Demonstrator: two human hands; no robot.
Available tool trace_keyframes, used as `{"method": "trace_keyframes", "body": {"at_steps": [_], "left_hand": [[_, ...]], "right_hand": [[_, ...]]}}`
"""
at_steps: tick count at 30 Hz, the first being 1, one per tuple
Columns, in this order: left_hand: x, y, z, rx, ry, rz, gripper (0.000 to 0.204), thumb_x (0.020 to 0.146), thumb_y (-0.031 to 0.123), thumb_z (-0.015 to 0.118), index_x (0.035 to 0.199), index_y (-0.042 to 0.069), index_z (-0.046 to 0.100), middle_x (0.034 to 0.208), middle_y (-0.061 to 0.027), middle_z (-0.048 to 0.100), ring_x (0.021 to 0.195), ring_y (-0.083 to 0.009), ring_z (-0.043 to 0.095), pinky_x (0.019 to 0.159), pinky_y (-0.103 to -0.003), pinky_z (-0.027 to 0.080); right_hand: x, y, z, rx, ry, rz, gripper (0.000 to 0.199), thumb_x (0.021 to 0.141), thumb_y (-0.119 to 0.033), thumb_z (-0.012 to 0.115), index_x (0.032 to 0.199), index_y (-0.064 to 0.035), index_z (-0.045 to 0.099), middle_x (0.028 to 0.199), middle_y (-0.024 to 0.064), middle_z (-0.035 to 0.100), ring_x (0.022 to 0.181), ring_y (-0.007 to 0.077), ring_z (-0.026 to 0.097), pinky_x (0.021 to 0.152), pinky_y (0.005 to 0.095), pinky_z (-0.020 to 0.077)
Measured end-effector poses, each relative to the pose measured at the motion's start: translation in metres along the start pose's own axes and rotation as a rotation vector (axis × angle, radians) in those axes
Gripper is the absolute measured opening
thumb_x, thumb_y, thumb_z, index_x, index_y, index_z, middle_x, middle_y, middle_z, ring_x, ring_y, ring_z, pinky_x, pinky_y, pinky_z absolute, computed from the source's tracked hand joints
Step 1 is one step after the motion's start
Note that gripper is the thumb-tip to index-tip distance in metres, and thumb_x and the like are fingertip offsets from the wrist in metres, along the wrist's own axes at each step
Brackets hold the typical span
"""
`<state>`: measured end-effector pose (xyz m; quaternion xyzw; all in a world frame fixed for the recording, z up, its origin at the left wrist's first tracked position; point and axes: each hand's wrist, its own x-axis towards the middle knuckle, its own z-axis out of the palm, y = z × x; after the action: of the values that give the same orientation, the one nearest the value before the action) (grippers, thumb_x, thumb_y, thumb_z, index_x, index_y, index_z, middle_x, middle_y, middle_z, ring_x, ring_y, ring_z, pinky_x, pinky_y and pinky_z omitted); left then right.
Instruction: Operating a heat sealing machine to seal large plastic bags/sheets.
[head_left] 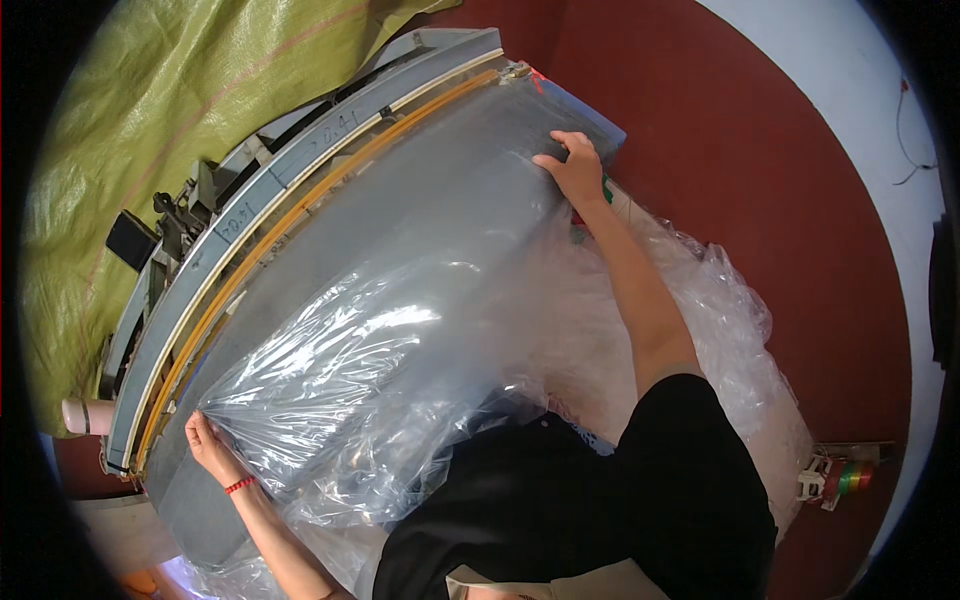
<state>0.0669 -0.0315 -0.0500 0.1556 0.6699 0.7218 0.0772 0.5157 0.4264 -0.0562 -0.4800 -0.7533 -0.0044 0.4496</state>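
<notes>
A black shirt [570, 500] is showing beside clear film [350, 345], which the left hand [208, 447] is pinching in its fingertips and which is fanning toward the right hand's [580, 172] parted fingers

From where I stand, the light is even and moderate, its strongest glare breaking into white streaks over the clear plastic film [345, 355] left of centre, fanning out from the left hand [209, 447], while a milky haze softens the middle of the frame. The pale wall [845, 60] at upper right is bright, the black shirt [560, 510] at lower centre is dark with little detail, and a small violet glow shows at lower left. Fisheye distortion bows the grey rail [240, 220] on the left into an arc, and the corners fall to black.
</notes>
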Motion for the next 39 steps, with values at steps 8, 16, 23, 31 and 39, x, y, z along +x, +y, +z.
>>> {"method": "trace_keyframes", "body": {"at_steps": [8,16,23,31,39], "left_hand": [[0.002,-0.001,-0.006,-0.126,0.166,-0.016,0.009,0.084,0.018,0.054,0.079,0.011,0.051,0.063,0.0071,0.044,0.053,0.0012,0.037,0.046,-0.012,0.028],[0.005,-0.006,-0.014,-0.104,0.195,0.010,0.010,0.084,0.019,0.054,0.083,0.009,0.052,0.064,0.0064,0.046,0.055,0.0002,0.039,0.047,-0.012,0.030],[-0.002,0.000,-0.003,-0.129,0.190,0.008,0.011,0.084,0.019,0.055,0.083,0.009,0.052,0.063,0.0063,0.044,0.055,0.0000,0.039,0.048,-0.013,0.030],[-0.011,0.020,0.000,0.099,-0.025,0.058,0.010,0.083,0.018,0.053,0.086,0.008,0.053,0.062,0.0053,0.042,0.051,-0.0022,0.035,0.044,-0.016,0.026],[-0.036,0.091,-0.080,0.498,-1.083,-0.513,0.011,0.075,-0.001,0.056,0.086,0.000,0.057,0.067,-0.0028,0.058,0.057,-0.0070,0.054,0.053,-0.021,0.044]], "right_hand": [[-0.009,-0.001,0.000,0.083,-0.083,-0.131,0.042,0.055,-0.029,0.074,0.089,-0.0074,0.060,0.094,0.0070,0.057,0.093,0.0254,0.050,0.080,0.0363,0.0397],[-0.004,-0.021,0.013,-0.030,-0.053,0.022,0.031,0.054,-0.029,0.075,0.078,-0.0119,0.063,0.090,0.0024,0.057,0.091,0.0238,0.050,0.074,0.0376,0.0394],[0.004,-0.027,0.016,-0.071,-0.225,0.226,0.020,0.059,-0.026,0.072,0.069,-0.0116,0.064,0.080,0.0023,0.058,0.078,0.0212,0.056,0.068,0.0351,0.0425],[0.041,-0.030,0.037,0.729,-0.231,0.790,0.015,0.069,-0.017,0.058,0.060,-0.0040,0.059,0.060,0.0070,0.058,0.060,0.0185,0.059,0.053,0.0354,0.0449],[0.062,0.031,0.032,-0.360,-0.162,0.089,0.018,0.082,-0.019,0.043,0.094,-0.0081,0.052,0.092,0.0157,0.057,0.084,0.0345,0.056,0.070,0.0434,0.0433]]}}
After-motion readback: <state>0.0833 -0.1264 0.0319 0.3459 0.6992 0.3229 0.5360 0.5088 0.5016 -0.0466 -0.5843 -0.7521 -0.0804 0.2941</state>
